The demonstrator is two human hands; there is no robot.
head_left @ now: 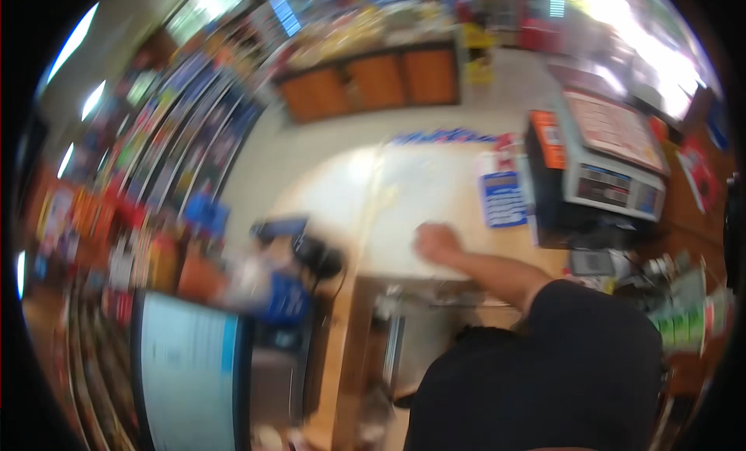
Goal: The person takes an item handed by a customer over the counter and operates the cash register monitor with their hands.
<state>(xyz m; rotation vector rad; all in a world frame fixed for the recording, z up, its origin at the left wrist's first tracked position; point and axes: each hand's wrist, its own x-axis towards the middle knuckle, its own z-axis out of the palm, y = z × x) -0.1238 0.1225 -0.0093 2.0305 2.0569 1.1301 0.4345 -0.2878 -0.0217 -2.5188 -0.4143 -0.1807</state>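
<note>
My right hand (437, 242) is over the near part of the pale counter top (404, 194), at the end of a bare forearm that comes out of a dark sleeve. Its fingers look curled into a fist, blurred by motion; I cannot tell whether anything is inside them. To the right of the hand lies a blue-and-white printed calendar sheet (503, 198). A black handheld scanner (315, 255) sits to its left at the counter's edge. Below the hand, an open space under the counter top (427, 338) shows partly behind my dark shirt. My left hand is out of view.
A weighing scale (614, 187) stands on the right of the counter, a small card terminal (592, 262) below it. A monitor (186, 373) fills the lower left. Stocked shelves (171, 124) line the left; a wooden display stand (373, 82) is across the floor.
</note>
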